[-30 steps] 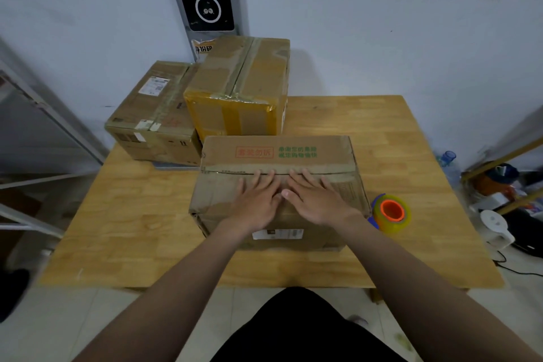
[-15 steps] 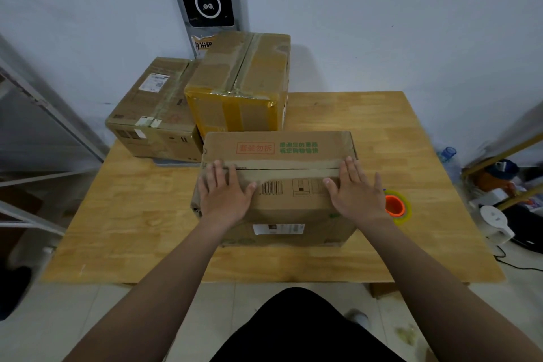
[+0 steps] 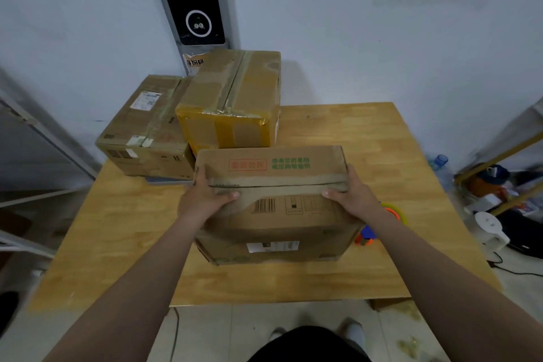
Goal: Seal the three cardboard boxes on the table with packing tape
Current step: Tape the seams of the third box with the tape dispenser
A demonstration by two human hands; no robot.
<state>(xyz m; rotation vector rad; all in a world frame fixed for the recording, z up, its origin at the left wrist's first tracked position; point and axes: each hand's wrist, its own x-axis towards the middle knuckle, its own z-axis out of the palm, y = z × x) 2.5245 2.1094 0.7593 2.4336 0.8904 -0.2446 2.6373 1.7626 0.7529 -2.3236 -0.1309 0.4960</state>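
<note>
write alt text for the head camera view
A person's left hand and right hand grip the two ends of a brown cardboard box with red and green print on a light wooden table. Behind it sit a taller yellow-taped cardboard box and a flat brown cardboard box.

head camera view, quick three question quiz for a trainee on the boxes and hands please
1. True or false: the left hand and right hand grip opposite ends of the near brown cardboard box with red and green print.
2. Where is the yellow-green tape roll with an orange core? A) on top of the near box B) on the wooden table, right of the near box, partly behind the right forearm C) on the floor.
3. Fill in: counting the yellow-taped cardboard box and the flat brown cardboard box with white labels, ___ boxes are in view.
Key: 1 true; 2 B; 3 three.
</note>
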